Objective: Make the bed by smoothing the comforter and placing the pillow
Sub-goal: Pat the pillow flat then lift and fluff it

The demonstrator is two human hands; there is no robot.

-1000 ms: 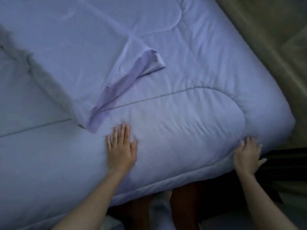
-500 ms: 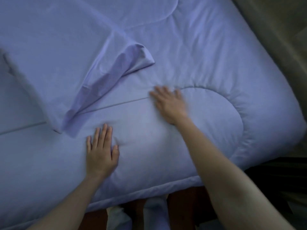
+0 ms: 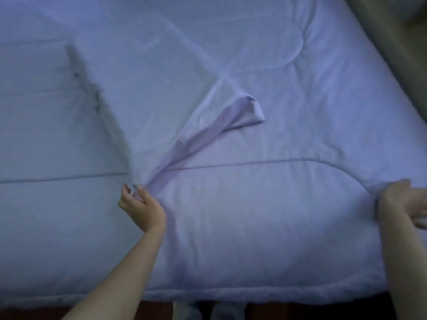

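Observation:
A lavender quilted comforter [image 3: 254,215] covers the bed. On it, left of centre, a flat pillow [image 3: 150,93] in a matching case lies slantwise, its open flap folded out toward the right. My left hand [image 3: 141,204] pinches the pillow's near corner between thumb and fingers. My right hand [image 3: 402,202] is at the right edge of the view, blurred, its fingers curled into a puckered fold of the comforter near the bed's corner.
The bed's near edge runs along the bottom, with dark floor [image 3: 300,314] and my legs [image 3: 184,311] below it. A beige surface [image 3: 397,54] borders the bed at the upper right.
My left hand has lifted off the comforter and taken the pillow's near corner. My right hand has swept from the middle of the comforter out to the right edge.

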